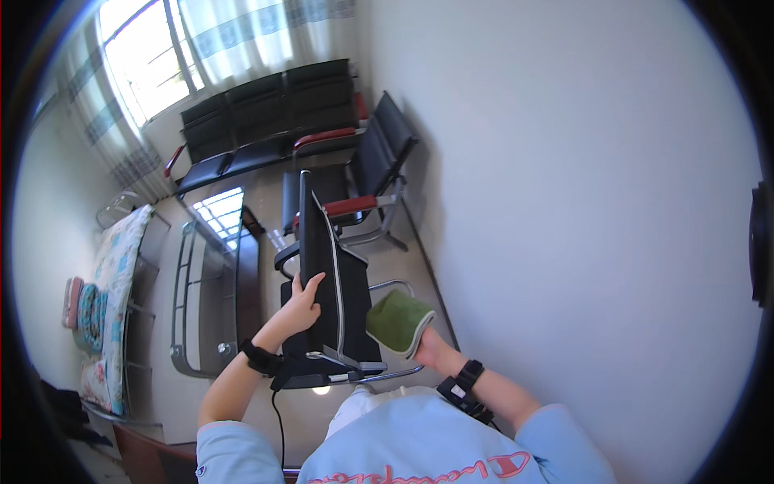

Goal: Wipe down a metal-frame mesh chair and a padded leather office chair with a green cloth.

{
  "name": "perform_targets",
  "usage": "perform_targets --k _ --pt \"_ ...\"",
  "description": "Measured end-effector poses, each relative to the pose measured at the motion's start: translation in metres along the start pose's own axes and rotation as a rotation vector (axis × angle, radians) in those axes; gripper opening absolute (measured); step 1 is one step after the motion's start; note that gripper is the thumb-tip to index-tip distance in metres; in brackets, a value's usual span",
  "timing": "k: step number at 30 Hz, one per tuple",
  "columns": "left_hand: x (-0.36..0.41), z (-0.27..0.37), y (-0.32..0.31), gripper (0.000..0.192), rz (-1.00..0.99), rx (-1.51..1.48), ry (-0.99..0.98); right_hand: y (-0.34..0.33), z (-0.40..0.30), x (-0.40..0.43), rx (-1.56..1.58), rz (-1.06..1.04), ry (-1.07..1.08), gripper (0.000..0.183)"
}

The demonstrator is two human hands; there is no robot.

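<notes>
My left hand (302, 308) rests on the black backrest of a metal-framed armchair (320, 242), its fingers spread over the near part of the back. To the right of that chair, my right hand (430, 348) holds a folded green cloth (399, 320) with a pale edge. The cloth hangs beside the chair's black seat and its curved chrome tube. The fingers of my right hand are partly hidden behind the cloth.
A black armchair with red armrests (384, 145) stands ahead near the white wall (562, 181). Beyond is a black three-seat bench (260, 115). A glass-topped coffee table (217, 290) and a bed with floral covers (121, 254) are at left.
</notes>
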State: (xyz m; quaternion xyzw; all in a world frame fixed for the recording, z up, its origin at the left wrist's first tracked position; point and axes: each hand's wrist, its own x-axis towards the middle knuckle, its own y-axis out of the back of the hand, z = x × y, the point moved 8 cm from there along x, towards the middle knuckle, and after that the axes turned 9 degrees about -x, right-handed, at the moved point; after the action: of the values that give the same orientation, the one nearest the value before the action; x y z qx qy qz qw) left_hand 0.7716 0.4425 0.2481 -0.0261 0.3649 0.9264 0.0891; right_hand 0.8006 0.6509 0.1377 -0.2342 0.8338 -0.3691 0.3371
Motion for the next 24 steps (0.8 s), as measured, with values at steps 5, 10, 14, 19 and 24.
perform_targets --k 5,10,14,19,24 --pt "-0.072 -0.063 0.062 0.068 0.118 0.021 0.140 -0.060 0.040 0.058 -0.059 -0.146 -0.049 0.038" --pt "-0.139 -0.113 0.101 0.082 0.382 -0.203 0.088 -0.115 0.098 0.099 -0.029 -0.264 -0.199 0.037" --pt "-0.164 -0.157 0.108 0.067 0.547 -0.402 0.252 -0.138 0.135 0.120 -0.081 -0.284 -0.288 0.038" --pt "-0.174 -0.184 0.124 0.053 0.713 -0.479 0.203 -0.155 0.164 0.127 -0.057 -0.343 -0.352 0.039" --pt "-0.170 -0.162 0.121 0.053 0.677 -0.259 0.229 -0.137 0.157 0.123 -0.059 -0.290 -0.349 0.038"
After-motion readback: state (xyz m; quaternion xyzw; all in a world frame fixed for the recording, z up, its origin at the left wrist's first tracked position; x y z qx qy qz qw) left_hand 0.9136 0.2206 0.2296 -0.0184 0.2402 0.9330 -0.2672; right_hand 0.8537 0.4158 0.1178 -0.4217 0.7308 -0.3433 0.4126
